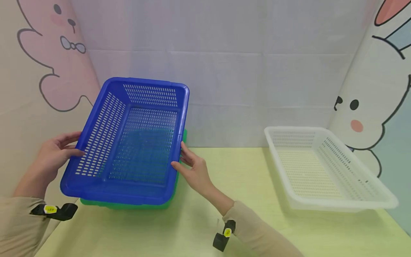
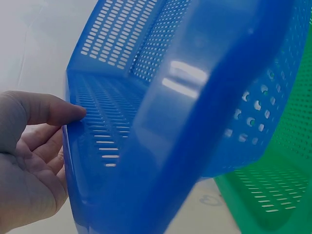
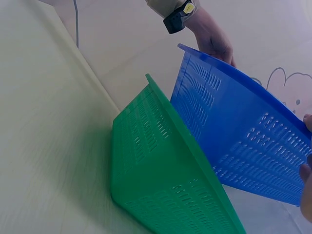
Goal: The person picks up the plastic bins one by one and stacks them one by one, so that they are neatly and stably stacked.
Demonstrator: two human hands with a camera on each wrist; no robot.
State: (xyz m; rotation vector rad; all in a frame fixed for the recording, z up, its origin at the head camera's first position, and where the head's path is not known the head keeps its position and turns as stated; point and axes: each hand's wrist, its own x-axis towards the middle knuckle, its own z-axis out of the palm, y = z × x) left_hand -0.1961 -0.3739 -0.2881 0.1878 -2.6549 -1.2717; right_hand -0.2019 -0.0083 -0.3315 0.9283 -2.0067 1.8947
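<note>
A blue slotted plastic basket (image 1: 102, 135), empty, is held tilted in the air between both hands. My left hand (image 1: 59, 151) grips its left rim, and the left wrist view shows the thumb (image 2: 58, 111) on the rim of the blue basket (image 2: 195, 97). My right hand (image 1: 192, 167) grips the right rim, its fingers just showing at the frame edge in the right wrist view (image 3: 307, 195). A green basket (image 1: 128, 206) of the same shape sits on the table directly below. It is apart from the blue basket (image 3: 234, 131), and the green basket (image 3: 161, 165) looks empty.
An empty white slotted basket (image 1: 340, 204) stands on the right of the pale yellow-green table (image 1: 244, 178). White panels close the back. Cartoon-rabbit walls stand close on the left and right. Wrist cameras sit on both beige sleeves.
</note>
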